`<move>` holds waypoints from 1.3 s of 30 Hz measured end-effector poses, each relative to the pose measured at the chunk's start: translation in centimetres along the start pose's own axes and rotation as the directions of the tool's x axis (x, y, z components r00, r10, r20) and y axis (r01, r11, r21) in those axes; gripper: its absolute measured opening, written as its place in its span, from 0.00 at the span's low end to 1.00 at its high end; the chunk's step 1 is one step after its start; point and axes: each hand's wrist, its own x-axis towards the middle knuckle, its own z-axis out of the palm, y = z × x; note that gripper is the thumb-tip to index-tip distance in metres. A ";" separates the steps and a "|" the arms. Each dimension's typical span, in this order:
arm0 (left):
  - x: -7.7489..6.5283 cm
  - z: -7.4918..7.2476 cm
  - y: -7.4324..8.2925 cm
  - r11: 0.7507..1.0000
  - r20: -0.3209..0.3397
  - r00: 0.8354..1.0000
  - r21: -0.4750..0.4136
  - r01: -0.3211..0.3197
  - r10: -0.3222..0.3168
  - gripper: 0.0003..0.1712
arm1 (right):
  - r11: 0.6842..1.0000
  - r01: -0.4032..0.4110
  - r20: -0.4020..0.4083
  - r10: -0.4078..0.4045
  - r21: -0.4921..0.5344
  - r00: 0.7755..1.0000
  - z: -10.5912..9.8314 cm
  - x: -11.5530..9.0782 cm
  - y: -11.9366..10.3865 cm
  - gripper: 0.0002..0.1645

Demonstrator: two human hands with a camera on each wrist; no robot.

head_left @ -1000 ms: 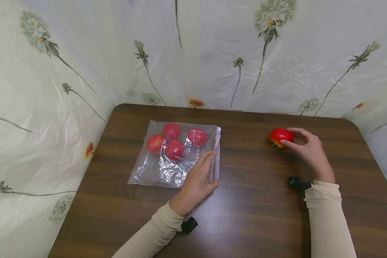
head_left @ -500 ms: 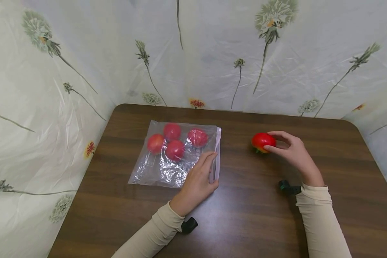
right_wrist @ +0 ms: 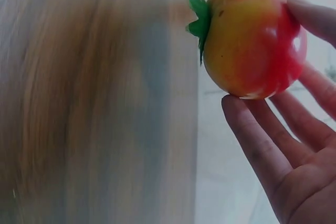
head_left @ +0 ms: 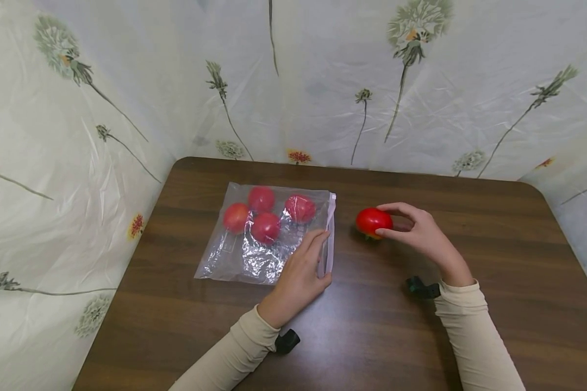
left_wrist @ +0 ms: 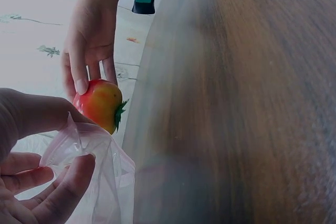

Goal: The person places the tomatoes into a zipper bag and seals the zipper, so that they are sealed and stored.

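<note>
My right hand (head_left: 418,232) holds a shiny red tomato (head_left: 374,222) between thumb and fingertips, just right of the bag's mouth. Its yellow-orange underside and green leafy calyx (right_wrist: 199,22) show in the right wrist view. A clear plastic zip bag (head_left: 225,266) lies flat on the left of the table, its pale zip edge (head_left: 330,212) facing right. Inside the bag are several red tomatoes (head_left: 266,227). My left hand (head_left: 298,277) grips the bag at its mouth; the left wrist view shows thumb and fingers spread around the pinkish rim (left_wrist: 68,140).
The brown wooden table (head_left: 372,336) has rounded far corners. Behind it and at its left hangs a pale, plastic-like sheet (head_left: 313,108) printed with dandelions. Black wrist-worn devices sit at the left wrist (head_left: 287,341) and right wrist (head_left: 423,288).
My right hand has carried the tomato leftward and a little nearer me, from the table's right side to close by the bag. The left hand and the bag stay put.
</note>
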 end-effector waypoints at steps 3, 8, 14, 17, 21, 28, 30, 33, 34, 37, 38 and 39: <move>0.0 0.0 0.0 1.000 0.004 1.000 -0.004 0.004 -0.004 0.50 | 1.000 0.011 0.024 -0.011 -0.010 1.000 0.6 0.2 -0.4 0.31; 0.0 -0.1 0.0 1.000 0.014 1.000 -0.015 0.014 -0.014 0.49 | 0.999 0.045 0.065 -0.044 -0.015 0.997 1.6 0.5 -0.8 0.32; 0.0 -0.3 0.1 0.999 0.021 1.000 -0.025 0.020 -0.019 0.48 | 0.997 0.082 0.106 -0.081 -0.008 0.991 2.8 1.1 -1.5 0.32; 0.0 -0.4 0.1 1.000 0.020 1.000 -0.022 0.012 -0.012 0.48 | 0.995 0.100 0.125 -0.099 0.004 0.987 3.4 1.4 -1.9 0.32; 0.0 -0.4 0.1 1.000 0.019 1.000 -0.008 -0.002 0.002 0.50 | 0.992 0.122 0.139 -0.122 0.007 0.983 4.1 1.8 -2.5 0.32; 0.0 -0.5 0.0 1.000 0.017 1.000 0.007 -0.015 0.015 0.50 | 0.988 0.153 0.177 -0.151 0.003 0.973 5.5 2.5 -3.1 0.33; 0.0 -0.5 0.1 1.000 0.017 1.000 0.009 -0.016 0.016 0.50 | 0.988 0.155 0.185 -0.153 0.004 0.971 5.8 2.7 -3.2 0.34; 0.0 -0.5 0.1 1.000 0.016 1.000 0.015 -0.020 0.020 0.49 | 0.989 0.149 0.198 -0.147 0.003 0.969 6.4 3.1 -3.5 0.34; 0.0 -0.5 0.1 1.000 0.015 1.000 0.015 -0.021 0.021 0.49 | 0.989 0.150 0.202 -0.148 0.003 0.968 6.6 3.2 -3.6 0.34; 0.0 -0.5 0.0 1.000 0.011 1.000 0.012 -0.022 0.022 0.50 | 0.986 0.166 0.211 -0.166 0.015 0.963 7.3 3.6 -3.8 0.33; 0.0 -0.5 0.0 1.000 0.009 1.000 0.010 -0.022 0.022 0.50 | 0.984 0.177 0.214 -0.177 0.019 0.961 7.5 3.7 -3.8 0.33; 0.0 -0.5 0.0 1.000 0.008 1.000 0.008 -0.022 0.022 0.50 | 0.982 0.187 0.219 -0.188 0.027 0.957 7.7 3.9 -3.8 0.33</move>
